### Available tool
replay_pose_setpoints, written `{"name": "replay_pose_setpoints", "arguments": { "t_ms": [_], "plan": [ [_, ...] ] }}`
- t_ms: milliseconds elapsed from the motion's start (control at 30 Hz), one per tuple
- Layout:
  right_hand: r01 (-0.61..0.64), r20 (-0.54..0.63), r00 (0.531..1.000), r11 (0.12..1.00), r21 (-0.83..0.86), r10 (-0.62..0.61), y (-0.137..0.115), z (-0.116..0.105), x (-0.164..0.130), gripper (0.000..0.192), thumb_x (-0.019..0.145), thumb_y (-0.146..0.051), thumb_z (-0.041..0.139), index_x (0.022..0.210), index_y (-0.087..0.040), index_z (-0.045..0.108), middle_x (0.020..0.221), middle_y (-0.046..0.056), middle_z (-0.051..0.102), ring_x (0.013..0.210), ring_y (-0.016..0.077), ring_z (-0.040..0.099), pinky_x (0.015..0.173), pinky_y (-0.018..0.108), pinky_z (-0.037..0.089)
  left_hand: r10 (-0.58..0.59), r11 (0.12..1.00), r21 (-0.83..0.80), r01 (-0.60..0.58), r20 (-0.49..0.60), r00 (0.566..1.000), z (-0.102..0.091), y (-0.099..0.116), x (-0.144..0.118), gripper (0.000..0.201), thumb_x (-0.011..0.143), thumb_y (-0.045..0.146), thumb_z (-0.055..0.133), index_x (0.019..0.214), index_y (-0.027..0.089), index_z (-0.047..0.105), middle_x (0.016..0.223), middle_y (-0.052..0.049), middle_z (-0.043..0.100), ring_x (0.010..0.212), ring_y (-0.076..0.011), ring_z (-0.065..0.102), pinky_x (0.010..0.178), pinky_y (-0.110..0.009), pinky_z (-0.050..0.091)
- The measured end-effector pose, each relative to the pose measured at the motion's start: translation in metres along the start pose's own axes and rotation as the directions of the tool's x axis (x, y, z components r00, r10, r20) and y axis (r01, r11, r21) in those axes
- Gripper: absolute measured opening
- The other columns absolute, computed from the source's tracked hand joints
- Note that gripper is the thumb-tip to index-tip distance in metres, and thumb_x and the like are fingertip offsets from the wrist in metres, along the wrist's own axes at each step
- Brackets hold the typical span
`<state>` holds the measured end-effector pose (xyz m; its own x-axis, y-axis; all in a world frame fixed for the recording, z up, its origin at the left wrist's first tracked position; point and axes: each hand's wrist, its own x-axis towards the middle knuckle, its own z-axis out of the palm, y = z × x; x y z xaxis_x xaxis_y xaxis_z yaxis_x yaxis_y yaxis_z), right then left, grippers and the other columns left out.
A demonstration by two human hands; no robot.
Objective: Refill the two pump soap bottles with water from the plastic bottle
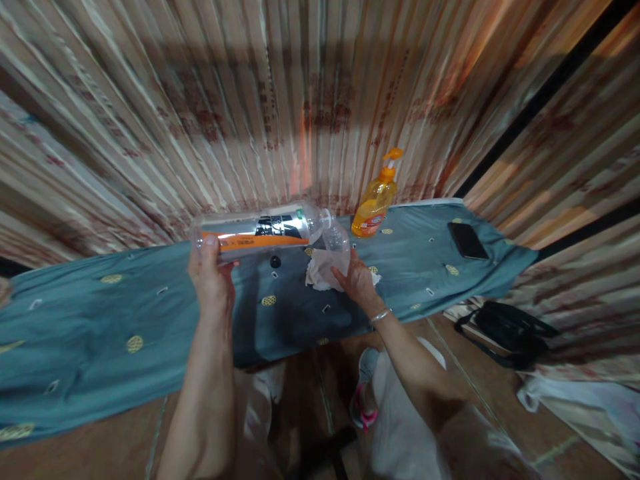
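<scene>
Left hand (pixel 213 280) clenched on base of large clear bottle (pixel 257 232), held horizontal above blue cloth (pixel 125 313). Right hand (pixel 357 280) gripping small clear cup (pixel 337 241) at bottle mouth, over white tissue (pixel 320 272). Risk: overshoot or tilt, spilling onto cloth near black cap (pixel 275 261).

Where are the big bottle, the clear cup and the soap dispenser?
big bottle (pixel 260 230): head view, on its label.
clear cup (pixel 337 243): head view, on its side wall.
soap dispenser (pixel 373 207): head view, on its orange body.
</scene>
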<state>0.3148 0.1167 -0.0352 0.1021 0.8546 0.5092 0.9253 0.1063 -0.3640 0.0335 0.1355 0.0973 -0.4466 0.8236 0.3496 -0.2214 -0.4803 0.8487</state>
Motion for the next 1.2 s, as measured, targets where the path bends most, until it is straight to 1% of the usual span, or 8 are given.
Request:
{"name": "replay_pose_setpoints", "arguments": {
  "t_ms": [267,433,567,667,867,967,1067,1200],
  "plan": [
    [-0.015,0.039,0.999,1.0,-0.005,0.015,-0.001,-0.003,0.0,0.069,0.093,-0.047,0.059,0.144,-0.002,0.044,0.111,0.026,0.073,0.099,0.031,0.073,0.087,0.047,0.06,-0.017,1.0,-0.008,0.017,-0.017,1.0,0.004,0.004,-0.003,0.035,0.07,0.056,0.08,0.08,0.025,0.069,0.074,-0.002,0.065,0.059,-0.0152,0.056,0.049,-0.028,0.037],
    [-0.047,0.048,0.998,0.999,-0.021,0.048,-0.003,-0.004,0.0,0.068,0.092,-0.046,0.061,0.142,-0.002,0.047,0.108,0.026,0.073,0.099,0.0306,0.072,0.086,0.045,0.06,-0.019,0.999,-0.028,0.018,-0.04,0.999,0.008,0.007,-0.004,0.038,0.067,0.055,0.081,0.079,0.022,0.068,0.073,-0.001,0.064,0.06,-0.0137,0.055,0.048,-0.026,0.036],
    [-0.041,0.041,0.998,0.999,-0.014,0.042,-0.002,-0.002,0.0,0.068,0.093,-0.047,0.059,0.143,-0.002,0.046,0.109,0.026,0.073,0.099,0.0309,0.072,0.087,0.047,0.059,-0.023,0.999,-0.043,0.02,-0.067,0.997,0.012,0.01,-0.005,0.043,0.063,0.055,0.082,0.081,0.019,0.068,0.07,0.001,0.062,0.057,-0.0112,0.054,0.047,-0.023,0.037],
    [-0.022,0.023,0.999,1.0,-0.005,0.022,-0.001,0.0,-0.001,0.07,0.094,-0.047,0.057,0.146,-0.003,0.043,0.109,0.026,0.073,0.098,0.0312,0.072,0.086,0.049,0.059,-0.024,0.999,-0.038,0.021,-0.075,0.997,0.012,0.01,-0.005,0.041,0.063,0.055,0.082,0.079,0.02,0.069,0.07,0.001,0.063,0.057,-0.012,0.054,0.046,-0.023,0.036],
    [-0.015,0.007,1.0,1.0,-0.006,0.015,0.001,0.002,-0.001,0.068,0.094,-0.048,0.058,0.143,-0.003,0.044,0.107,0.025,0.074,0.097,0.0316,0.073,0.084,0.047,0.06,0.004,1.0,-0.023,-0.004,-0.03,1.0,0.007,0.004,-0.003,0.032,0.069,0.055,0.08,0.08,0.026,0.071,0.073,-0.002,0.066,0.059,-0.0162,0.057,0.047,-0.028,0.037],
    [-0.004,0.014,1.0,1.0,-0.008,0.005,0.001,0.003,-0.001,0.067,0.094,-0.048,0.057,0.142,-0.003,0.045,0.111,0.025,0.073,0.101,0.0309,0.073,0.086,0.046,0.06,0.001,1.0,-0.017,-0.002,-0.045,0.999,0.007,0.005,-0.004,0.034,0.069,0.055,0.079,0.082,0.025,0.071,0.073,-0.001,0.065,0.059,-0.0154,0.056,0.048,-0.028,0.037],
    [0.002,-0.008,1.0,1.0,-0.005,-0.002,0.002,0.002,-0.001,0.07,0.094,-0.049,0.057,0.145,-0.004,0.043,0.109,0.024,0.074,0.099,0.0298,0.073,0.085,0.045,0.06,-0.003,1.0,-0.013,0.002,-0.05,0.999,0.007,0.005,-0.004,0.039,0.067,0.057,0.08,0.083,0.022,0.069,0.073,0.0,0.063,0.06,-0.014,0.056,0.049,-0.026,0.037],
    [0.009,-0.017,1.0,1.0,-0.013,-0.009,0.003,0.002,-0.002,0.07,0.094,-0.049,0.056,0.146,-0.004,0.044,0.105,0.023,0.075,0.095,0.0297,0.073,0.082,0.045,0.061,0.019,1.0,0.015,-0.019,0.005,1.0,0.003,0.002,-0.002,0.032,0.074,0.056,0.076,0.084,0.026,0.069,0.076,-0.001,0.065,0.063,-0.0172,0.058,0.052,-0.03,0.039]
  ]
}}
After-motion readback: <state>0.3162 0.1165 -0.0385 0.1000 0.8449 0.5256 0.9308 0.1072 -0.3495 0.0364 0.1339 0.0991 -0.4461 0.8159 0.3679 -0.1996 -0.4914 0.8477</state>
